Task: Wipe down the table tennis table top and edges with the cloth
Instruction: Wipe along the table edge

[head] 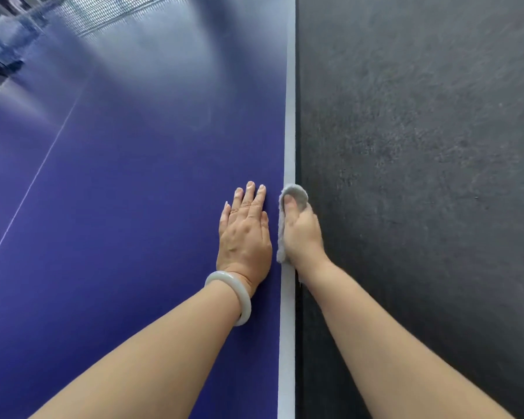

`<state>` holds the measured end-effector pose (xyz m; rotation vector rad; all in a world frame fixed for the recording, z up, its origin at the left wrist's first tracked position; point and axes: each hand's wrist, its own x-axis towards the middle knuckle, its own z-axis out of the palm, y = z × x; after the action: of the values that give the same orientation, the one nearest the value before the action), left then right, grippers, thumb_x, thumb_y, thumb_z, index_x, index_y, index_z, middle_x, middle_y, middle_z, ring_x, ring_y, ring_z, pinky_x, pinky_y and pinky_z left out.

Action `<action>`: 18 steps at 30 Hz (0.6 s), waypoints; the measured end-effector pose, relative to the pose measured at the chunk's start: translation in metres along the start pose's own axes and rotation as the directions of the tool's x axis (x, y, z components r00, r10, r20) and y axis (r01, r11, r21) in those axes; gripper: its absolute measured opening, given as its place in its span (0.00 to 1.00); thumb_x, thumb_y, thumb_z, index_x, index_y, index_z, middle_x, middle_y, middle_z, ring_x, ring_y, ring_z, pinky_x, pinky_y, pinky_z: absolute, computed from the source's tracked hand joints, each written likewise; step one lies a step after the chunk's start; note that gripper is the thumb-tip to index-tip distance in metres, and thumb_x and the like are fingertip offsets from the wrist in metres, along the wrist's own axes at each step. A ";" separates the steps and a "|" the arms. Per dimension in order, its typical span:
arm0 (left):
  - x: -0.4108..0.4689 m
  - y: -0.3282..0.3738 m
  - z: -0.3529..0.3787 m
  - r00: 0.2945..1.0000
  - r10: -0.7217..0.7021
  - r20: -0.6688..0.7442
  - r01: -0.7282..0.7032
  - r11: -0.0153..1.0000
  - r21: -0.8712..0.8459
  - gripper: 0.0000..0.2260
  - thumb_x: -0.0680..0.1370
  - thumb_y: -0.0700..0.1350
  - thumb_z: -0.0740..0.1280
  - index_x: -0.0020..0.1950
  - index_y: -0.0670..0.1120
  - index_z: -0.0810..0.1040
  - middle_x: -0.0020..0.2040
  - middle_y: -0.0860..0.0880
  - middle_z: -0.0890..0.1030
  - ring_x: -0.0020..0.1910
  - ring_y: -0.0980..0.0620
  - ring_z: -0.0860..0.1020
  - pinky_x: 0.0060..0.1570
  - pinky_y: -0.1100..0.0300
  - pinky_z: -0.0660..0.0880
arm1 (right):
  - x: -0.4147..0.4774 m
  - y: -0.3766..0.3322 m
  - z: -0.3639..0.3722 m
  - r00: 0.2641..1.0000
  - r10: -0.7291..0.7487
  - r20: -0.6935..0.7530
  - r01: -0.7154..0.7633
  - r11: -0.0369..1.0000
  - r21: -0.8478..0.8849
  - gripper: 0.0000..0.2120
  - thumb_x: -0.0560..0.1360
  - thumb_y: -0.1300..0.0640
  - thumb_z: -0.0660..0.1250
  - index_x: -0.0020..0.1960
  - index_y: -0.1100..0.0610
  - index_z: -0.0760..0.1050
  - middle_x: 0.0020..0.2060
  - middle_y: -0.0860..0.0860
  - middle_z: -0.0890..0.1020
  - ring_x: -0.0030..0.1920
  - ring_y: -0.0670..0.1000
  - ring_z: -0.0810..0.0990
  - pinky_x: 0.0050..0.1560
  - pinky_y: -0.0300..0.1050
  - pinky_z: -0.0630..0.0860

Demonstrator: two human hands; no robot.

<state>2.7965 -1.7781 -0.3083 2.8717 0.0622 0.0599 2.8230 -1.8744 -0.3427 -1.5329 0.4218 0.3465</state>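
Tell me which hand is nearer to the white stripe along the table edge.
Right. The right hand grips the cloth on the white stripe itself; the left hand lies flat on the blue top beside the stripe, apart from it.

No text, label, brand, number or sign can be read here: none is legible on the blue table [133, 192], the grey cloth [298, 192] or the pale bangle [246, 303]. The far top-left corner is too blurred to make out any writing.
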 end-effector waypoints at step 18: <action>0.000 0.004 -0.004 1.000 -0.025 0.010 0.024 0.999 0.026 0.22 0.85 0.46 0.50 0.80 0.52 0.54 0.80 0.54 0.52 0.79 0.56 0.46 0.77 0.56 0.42 | -0.021 0.004 0.000 1.000 0.013 -0.013 -0.013 1.000 0.024 0.29 0.80 0.37 0.54 0.72 0.57 0.68 0.65 0.57 0.74 0.67 0.56 0.73 0.70 0.55 0.67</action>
<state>2.7968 -1.7806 -0.3036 2.8959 0.0966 0.0398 2.8029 -1.8731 -0.3367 -1.5107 0.4443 0.3407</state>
